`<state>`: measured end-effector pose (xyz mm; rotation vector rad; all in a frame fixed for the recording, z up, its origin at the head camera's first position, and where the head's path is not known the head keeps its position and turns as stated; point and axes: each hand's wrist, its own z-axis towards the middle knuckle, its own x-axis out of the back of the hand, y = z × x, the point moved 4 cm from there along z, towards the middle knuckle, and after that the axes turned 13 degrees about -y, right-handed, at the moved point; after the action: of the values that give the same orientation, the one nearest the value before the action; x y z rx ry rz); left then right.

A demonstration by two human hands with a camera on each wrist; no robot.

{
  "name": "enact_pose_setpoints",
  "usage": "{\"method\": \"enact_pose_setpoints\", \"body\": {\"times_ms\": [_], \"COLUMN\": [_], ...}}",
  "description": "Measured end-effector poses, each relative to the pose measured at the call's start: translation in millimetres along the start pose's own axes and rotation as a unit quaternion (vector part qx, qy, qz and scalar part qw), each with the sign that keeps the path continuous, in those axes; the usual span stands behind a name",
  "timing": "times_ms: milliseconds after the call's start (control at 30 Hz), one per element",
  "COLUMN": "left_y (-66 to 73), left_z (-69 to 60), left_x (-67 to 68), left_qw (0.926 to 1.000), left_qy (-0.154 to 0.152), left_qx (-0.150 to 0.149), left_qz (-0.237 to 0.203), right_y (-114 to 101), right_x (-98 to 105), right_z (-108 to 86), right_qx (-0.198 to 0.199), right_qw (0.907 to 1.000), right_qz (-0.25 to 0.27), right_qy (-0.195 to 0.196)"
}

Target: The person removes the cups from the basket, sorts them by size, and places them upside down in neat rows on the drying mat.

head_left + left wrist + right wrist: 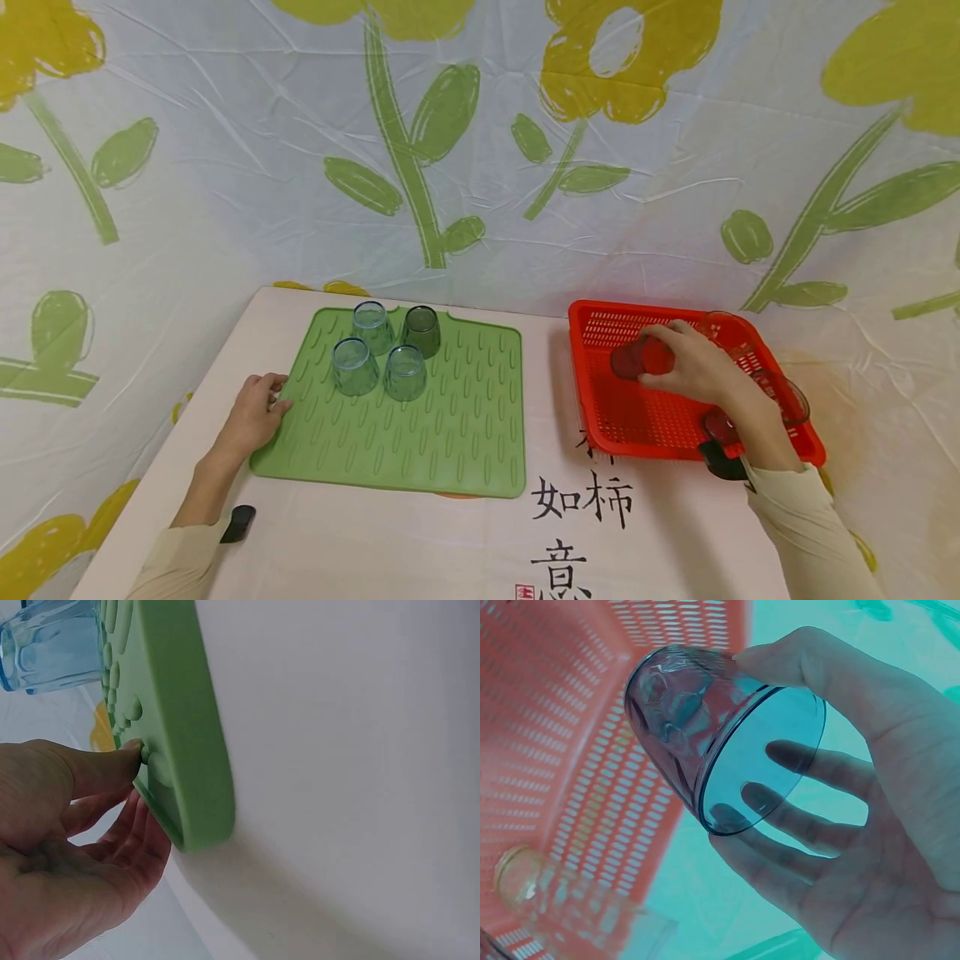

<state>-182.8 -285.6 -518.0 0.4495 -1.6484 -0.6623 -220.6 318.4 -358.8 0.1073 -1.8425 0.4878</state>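
My left hand [255,417] is at the left edge of a green drying mat [465,417]. In the left wrist view its thumb rests on top of the mat's rim, with the fingers underneath, pinching it. On the mat's back left stand three bluish glasses [355,371] and one dark grey glass [422,333], all upside down. Over the red plastic basket [579,375], my right hand [697,367] holds a dark tinted glass [667,712] tilted on its side. The right wrist view shows the thumb on its outside and the fingers around the rim.
More glasses lie in the basket, among them a clear glass [570,900] and a dark one [720,425] near the right forearm. A white cloth with black characters [585,500] covers the table. Behind hangs a flower-printed curtain [300,208].
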Motion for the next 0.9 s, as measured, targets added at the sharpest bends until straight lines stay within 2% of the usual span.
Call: {"method": "enact_pose_setpoints", "body": {"times_ms": [200,467,633,900], "left_y": [1.2,5.4,12.8,37.5], "left_z": [-0.6,-0.7,-3.9,-3.8], "left_x": [-0.3,-1.2,0.9,6.8], "left_qw": [1.0000,0.9997,0.9979,0.9864], "left_qy": [0.005,0.017,0.063,0.160], "left_qx": [0.001,0.015,0.013,-0.031], "left_qz": [0.001,0.004,-0.001,-0.020], "right_y": [-14,-27,-34,-47], "right_x": [8,12,13,4], "right_z": [-7.6,-9.7,-7.3,5.1], "right_qx": [0.002,0.028,0.045,0.086], "right_qw": [0.9997,0.9980,0.9957,0.9887], "right_qz": [0.018,0.032,0.047,0.084], "right_qy": [0.018,0.047,0.066,0.091]}}
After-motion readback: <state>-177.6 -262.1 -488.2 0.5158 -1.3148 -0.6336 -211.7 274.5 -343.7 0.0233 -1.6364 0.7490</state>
